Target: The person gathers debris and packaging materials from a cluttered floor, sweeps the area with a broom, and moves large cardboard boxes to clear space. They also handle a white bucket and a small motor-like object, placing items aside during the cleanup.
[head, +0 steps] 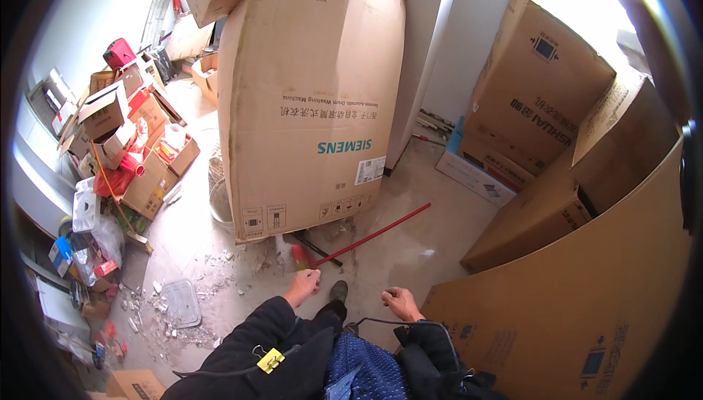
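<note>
My left hand (303, 287) is held out in front of me, its thumb and fingers pinched together. To the right, my right hand (402, 304) is curled in a similar pinch. A faint thin strand (367, 283) like string runs between the two; its ends are hidden in the fingers. Just beyond my left hand, a broom lies on the floor, with a red handle (379, 234) and a red and green head (301, 257). A dark narrow strip (318, 249) passes beneath the handle. Ahead stands a tall Siemens washing machine carton (313, 81).
Large cardboard cartons (549, 301) crowd the right side. A pale bucket (221, 205) stands beside the tall carton. Debris surrounds a clear plastic lid (182, 303) on the tiled floor. Boxes and bags (145, 166) are heaped at left, with another broom (112, 191) leaning there.
</note>
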`<state>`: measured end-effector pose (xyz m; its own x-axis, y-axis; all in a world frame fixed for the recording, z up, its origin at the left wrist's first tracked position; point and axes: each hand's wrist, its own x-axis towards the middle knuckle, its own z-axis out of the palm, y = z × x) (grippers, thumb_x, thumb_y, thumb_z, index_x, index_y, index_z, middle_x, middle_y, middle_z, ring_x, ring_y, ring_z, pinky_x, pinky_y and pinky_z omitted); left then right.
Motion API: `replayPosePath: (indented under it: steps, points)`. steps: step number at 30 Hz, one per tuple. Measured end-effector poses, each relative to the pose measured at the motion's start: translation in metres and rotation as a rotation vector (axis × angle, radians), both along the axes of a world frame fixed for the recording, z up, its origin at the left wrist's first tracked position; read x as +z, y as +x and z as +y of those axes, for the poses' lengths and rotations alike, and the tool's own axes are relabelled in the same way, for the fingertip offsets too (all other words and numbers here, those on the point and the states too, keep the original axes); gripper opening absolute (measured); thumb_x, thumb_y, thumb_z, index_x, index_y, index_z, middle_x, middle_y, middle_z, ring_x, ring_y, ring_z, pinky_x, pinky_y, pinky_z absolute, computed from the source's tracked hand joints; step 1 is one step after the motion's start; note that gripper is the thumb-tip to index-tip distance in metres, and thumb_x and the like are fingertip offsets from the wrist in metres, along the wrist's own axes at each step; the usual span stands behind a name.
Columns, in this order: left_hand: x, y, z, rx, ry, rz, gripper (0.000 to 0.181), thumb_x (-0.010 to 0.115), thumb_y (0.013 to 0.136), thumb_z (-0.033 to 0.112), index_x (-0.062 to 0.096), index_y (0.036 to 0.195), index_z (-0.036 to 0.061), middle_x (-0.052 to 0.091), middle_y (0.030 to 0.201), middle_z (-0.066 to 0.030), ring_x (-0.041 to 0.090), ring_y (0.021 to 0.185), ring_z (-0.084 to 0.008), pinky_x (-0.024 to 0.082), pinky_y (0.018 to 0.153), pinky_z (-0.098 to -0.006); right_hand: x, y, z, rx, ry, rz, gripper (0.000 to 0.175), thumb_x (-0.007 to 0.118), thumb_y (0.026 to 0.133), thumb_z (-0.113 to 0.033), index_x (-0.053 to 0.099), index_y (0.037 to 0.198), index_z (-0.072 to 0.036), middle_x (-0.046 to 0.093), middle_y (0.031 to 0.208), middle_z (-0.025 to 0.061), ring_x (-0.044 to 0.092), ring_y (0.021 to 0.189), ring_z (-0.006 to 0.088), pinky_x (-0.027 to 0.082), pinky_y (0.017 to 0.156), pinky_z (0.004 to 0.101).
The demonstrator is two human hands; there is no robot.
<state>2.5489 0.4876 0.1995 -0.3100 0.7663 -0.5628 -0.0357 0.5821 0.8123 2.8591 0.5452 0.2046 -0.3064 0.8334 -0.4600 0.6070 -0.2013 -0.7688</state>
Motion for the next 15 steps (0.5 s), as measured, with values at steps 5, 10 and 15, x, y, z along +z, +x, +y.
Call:
replayPosePath:
  steps: [5, 10, 15]
  points:
    - [-0.024, -0.040, 0.044, -0.083, 0.000, 0.026, 0.044, 0.054, 0.098, 0.041, 0.065, 0.109, -0.0008, 0.070, 0.100, -0.0124, 0.069, 0.078, -0.0207, 0.053, 0.066, -0.0341, 0.020, -0.015, 0.048, 0.026, 0.094, -0.029, 0.039, 0.060, 0.090, -0.031, 0.070, 0.096, 0.006, 0.071, 0.083, 0.0180, 0.070, 0.075, 0.0239, 0.054, 0.074, 0.0357]
    - [-0.026, -0.049, 0.100, -0.133, -0.048, -0.034, 0.052, 0.049, 0.099, 0.046, 0.059, 0.125, 0.0021, 0.068, 0.117, -0.0166, 0.069, 0.093, -0.0241, 0.052, 0.075, -0.0359, 0.033, -0.021, 0.092, 0.027, 0.250, -0.175, 0.039, 0.058, 0.088, -0.033, 0.071, 0.098, 0.002, 0.070, 0.096, 0.0251, 0.067, 0.095, 0.0408, 0.052, 0.085, 0.0454]
    - [-0.032, -0.058, 0.126, -0.112, -0.048, -0.057, 0.051, 0.052, 0.099, 0.042, 0.060, 0.126, -0.0008, 0.069, 0.112, -0.0170, 0.070, 0.085, -0.0223, 0.052, 0.068, -0.0326, 0.038, -0.041, 0.106, -0.016, 0.194, -0.080, 0.038, 0.058, 0.089, -0.032, 0.071, 0.101, 0.002, 0.071, 0.097, 0.0242, 0.069, 0.093, 0.0363, 0.053, 0.083, 0.0418]
